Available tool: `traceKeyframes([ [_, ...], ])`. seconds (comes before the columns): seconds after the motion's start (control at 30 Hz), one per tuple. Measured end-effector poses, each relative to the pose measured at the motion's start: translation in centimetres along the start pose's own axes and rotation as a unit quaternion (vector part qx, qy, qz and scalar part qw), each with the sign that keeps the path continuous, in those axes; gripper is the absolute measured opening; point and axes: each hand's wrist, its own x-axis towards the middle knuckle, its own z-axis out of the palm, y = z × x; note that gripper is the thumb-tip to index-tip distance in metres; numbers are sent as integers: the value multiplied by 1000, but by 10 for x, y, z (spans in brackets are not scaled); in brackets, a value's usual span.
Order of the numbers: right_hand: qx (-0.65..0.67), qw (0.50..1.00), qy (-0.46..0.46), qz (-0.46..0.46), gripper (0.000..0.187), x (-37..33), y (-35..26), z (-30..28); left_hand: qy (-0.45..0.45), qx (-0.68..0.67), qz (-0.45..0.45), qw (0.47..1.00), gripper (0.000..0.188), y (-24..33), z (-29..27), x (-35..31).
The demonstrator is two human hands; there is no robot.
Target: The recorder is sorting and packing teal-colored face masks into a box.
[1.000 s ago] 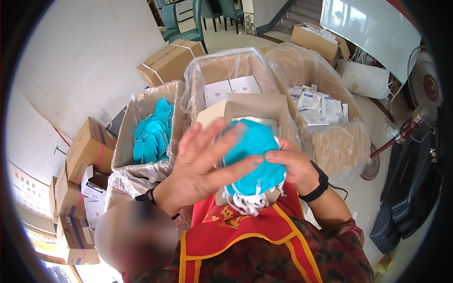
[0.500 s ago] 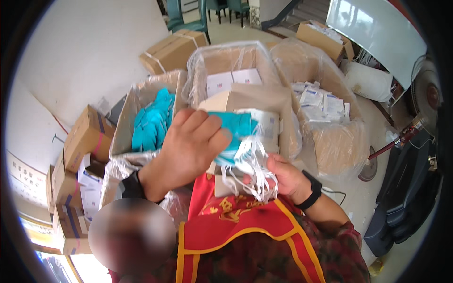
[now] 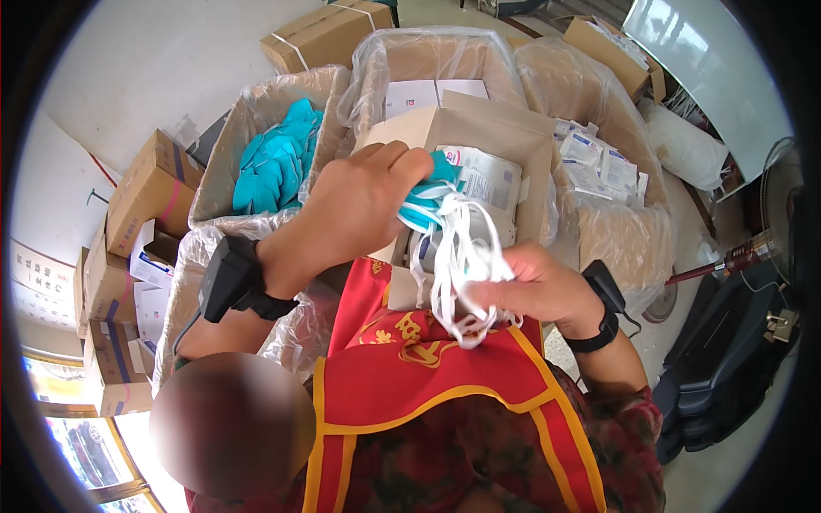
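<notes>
A bundle of teal folded face masks (image 3: 439, 179) hangs from my left hand (image 3: 363, 184), whose fingers are closed on it. White ear straps (image 3: 462, 265) dangle from the bundle in a loose tangle. My right hand (image 3: 534, 286) is closed on the straps, thumb and fingers pinched together below the masks. Just beyond both hands stands an open cardboard box (image 3: 534, 141) with printed white packages (image 3: 487, 175) inside. To its left, a plastic-lined carton (image 3: 209, 184) holds a heap of teal masks (image 3: 278, 162).
A lined carton (image 3: 505, 60) with white boxes (image 3: 410, 97) stands at the back. Another lined carton (image 3: 620, 256) with white packets (image 3: 599, 162) is on the right. Brown cartons (image 3: 154, 192) are stacked along the left wall. A fan (image 3: 774, 188) and a black chair-like object (image 3: 727, 368) stand far right.
The mask bundle has tilted and is now mostly covered by my left hand. My right hand has closed on the straps, drawing them downward. The view has shifted lower.
</notes>
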Motion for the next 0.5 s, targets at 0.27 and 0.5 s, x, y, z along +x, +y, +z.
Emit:
traceKeyframes([
  [0.27,124,984,105,-67,27,-15,9,-5,-82,-155,-27,984,24,-1,11,-18],
  [0.5,53,976,54,-206,20,-2,-18,17,-90,-238,-25,967,28,36,40,-37],
])
